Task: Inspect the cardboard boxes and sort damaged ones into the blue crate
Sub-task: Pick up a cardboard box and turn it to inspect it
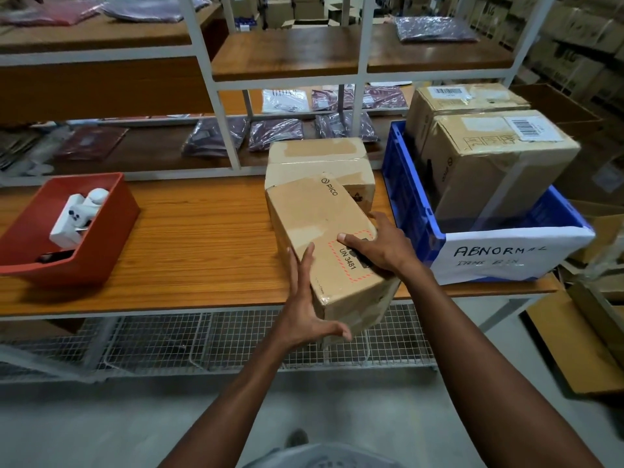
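A long cardboard box marked PICO and UN 3481 juts over the front edge of the wooden table, tilted. My left hand clasps its near left corner, thumb under the end. My right hand grips its top right edge, thumb across the label. Behind it stands a second cardboard box with torn tape marks. The blue crate, labelled ABNORMAL, sits to the right and holds two cardboard boxes, one behind the other.
A red bin with white devices sits at the table's left. White shelf posts rise behind the table, with bagged garments on the shelves. A wire mesh rack runs under the table. Cardboard sheets lie on the floor at right.
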Available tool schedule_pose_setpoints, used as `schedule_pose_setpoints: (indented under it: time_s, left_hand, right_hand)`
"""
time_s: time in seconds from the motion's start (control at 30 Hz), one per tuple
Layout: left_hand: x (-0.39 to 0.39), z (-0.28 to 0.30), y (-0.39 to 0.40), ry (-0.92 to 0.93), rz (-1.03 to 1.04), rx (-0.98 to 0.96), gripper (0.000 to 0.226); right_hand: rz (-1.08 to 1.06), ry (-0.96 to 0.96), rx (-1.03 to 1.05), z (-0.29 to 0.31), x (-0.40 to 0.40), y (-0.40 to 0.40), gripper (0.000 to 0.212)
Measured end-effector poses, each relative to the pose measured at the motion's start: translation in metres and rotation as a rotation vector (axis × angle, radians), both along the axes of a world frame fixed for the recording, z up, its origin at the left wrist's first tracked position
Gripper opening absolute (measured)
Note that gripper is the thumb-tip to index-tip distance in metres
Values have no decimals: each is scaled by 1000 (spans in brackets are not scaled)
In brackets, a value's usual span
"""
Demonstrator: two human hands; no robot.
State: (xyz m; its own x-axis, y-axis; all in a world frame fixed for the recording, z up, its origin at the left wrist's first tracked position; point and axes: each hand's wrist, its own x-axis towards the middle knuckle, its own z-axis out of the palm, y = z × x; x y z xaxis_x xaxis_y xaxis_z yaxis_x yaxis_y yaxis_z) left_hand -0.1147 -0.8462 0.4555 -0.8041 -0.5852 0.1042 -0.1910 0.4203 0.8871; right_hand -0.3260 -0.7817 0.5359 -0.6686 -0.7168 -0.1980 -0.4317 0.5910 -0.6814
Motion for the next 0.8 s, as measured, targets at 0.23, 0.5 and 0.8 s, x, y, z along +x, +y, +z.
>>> schedule_pose_setpoints:
  time_s: [0.23,0.5,0.8]
  left_hand:
    - [-1,20,-9,152,198,-24,96]
    - [-11,79,-33,314,349,110,97]
    - [-27,104,-65,276,386,110,86]
  right_hand:
    - [51,-165,-144,14,5,1,80]
    - [206,-314,-459,47,14,13,84]
    - [-57,-30,-591,43,24,10,73]
